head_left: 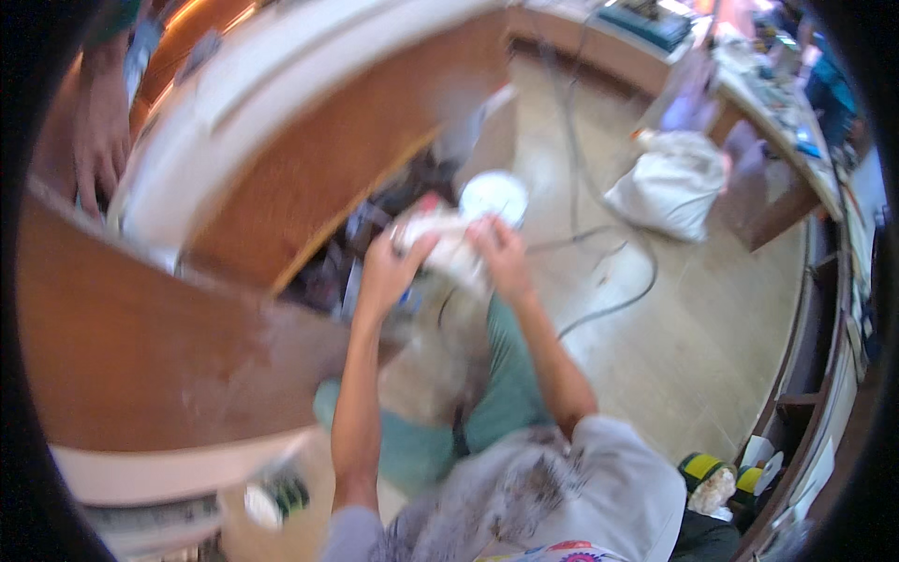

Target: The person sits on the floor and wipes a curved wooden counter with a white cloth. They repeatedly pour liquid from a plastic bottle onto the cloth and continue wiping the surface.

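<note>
Both hands hold a pale, soft-looking white bag or cloth (456, 260) in front of me, its surface smeared by motion. My left hand (386, 267) pinches its left side, thumb on top. On the opposite edge, my right hand (504, 251) has its fingers closed. The white thing hangs between them above my green-trousered knees. Just beyond my right hand is a round white tub or lid (494, 192). Dark, jumbled items (351, 234) lie in the opening left of my hands, too blurred to name.
A curved brown wooden counter (169, 356) lies to my left; another person's hand (101, 150) rests by it. A white sack (670, 185) stands on the tiled floor (693, 337) at right. A black cable (651, 276) crosses the floor. Green-and-yellow spools (702, 468) sit at lower right.
</note>
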A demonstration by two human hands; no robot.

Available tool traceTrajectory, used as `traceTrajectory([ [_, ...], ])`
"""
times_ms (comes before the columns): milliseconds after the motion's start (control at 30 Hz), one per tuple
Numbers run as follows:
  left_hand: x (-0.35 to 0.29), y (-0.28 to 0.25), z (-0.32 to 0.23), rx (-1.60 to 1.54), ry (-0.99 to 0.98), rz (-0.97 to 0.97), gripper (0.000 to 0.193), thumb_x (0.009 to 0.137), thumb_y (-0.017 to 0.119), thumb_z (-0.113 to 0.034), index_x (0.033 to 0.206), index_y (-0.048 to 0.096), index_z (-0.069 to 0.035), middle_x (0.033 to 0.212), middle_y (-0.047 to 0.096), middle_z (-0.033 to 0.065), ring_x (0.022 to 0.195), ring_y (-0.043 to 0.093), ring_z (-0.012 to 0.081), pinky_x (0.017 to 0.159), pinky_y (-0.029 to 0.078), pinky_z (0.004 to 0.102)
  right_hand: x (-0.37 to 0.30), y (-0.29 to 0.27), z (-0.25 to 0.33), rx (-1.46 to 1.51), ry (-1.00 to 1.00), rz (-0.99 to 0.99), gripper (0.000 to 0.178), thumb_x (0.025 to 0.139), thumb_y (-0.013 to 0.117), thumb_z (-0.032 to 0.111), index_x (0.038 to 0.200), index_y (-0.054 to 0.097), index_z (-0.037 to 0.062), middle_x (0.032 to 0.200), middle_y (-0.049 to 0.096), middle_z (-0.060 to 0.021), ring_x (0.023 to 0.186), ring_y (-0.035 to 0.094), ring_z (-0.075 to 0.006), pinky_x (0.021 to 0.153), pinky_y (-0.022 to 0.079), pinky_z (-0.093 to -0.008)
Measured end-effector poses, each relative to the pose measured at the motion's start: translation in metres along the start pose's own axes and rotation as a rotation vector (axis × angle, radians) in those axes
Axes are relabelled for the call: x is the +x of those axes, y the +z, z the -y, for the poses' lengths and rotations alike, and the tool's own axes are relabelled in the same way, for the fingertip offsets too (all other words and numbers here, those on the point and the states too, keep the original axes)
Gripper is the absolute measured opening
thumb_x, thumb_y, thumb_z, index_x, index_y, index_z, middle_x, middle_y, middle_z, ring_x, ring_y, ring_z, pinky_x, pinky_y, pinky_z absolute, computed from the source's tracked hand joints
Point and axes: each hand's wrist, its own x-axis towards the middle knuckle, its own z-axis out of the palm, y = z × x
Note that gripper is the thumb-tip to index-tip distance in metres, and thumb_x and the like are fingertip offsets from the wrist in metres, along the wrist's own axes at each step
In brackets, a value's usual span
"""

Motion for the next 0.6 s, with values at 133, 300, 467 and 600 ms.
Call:
traceTrajectory([
  [133,-0.002,-0.011,-0.007,0.45,0.254,-0.202,0.032,0.088,0.075,-0.028,0.099,0.069,0.002,0.095,0.071,0.0155,0.084,0.067,0.0212,0.076,0.052,0.0343,0.004,0.004,0.015,-0.1,-0.203,0.049,0.044,0.09,0.072,0.026,0.123,0.06,-0.0007,0.12,0.065,-0.0183,0.114,0.061,-0.0273,0.101,0.045,-0.0383],
  [300,0.021,0.006,-0.033,0.458,0.217,-0.221,0.041,0.097,0.059,-0.035,0.095,0.068,0.005,0.082,0.067,0.0255,0.077,0.066,0.0412,0.071,0.05,0.0441,0.005,0.018,0.031,-0.228,-0.595,-0.078,0.052,0.09,0.072,0.019,0.134,0.05,0.0008,0.131,0.056,-0.0143,0.123,0.052,-0.0239,0.105,0.04,-0.0361],
  [467,0.022,0.016,-0.061,0.349,0.171,-0.073,0.04,0.099,0.057,-0.035,0.094,0.069,0.002,0.083,0.068,0.0237,0.078,0.067,0.039,0.071,0.051,0.0426,0.002,0.03,0.031,-0.01,-0.381,0.024,0.061,0.09,0.07,0.017,0.143,0.043,0.0028,0.134,0.053,-0.0158,0.126,0.05,-0.0251,0.108,0.038,-0.036],
  [600,0.019,0.004,-0.108,0.563,0.384,-0.176,0.021,0.094,0.064,-0.019,0.092,0.068,0.002,0.086,0.07,0.0169,0.083,0.07,0.0239,0.075,0.053,0.0346,0.013,0.036,0.028,0.069,-0.297,-0.068,0.058,0.091,0.069,0.019,0.141,0.045,0.0029,0.132,0.054,-0.0157,0.125,0.05,-0.0248,0.107,0.039,-0.036],
])
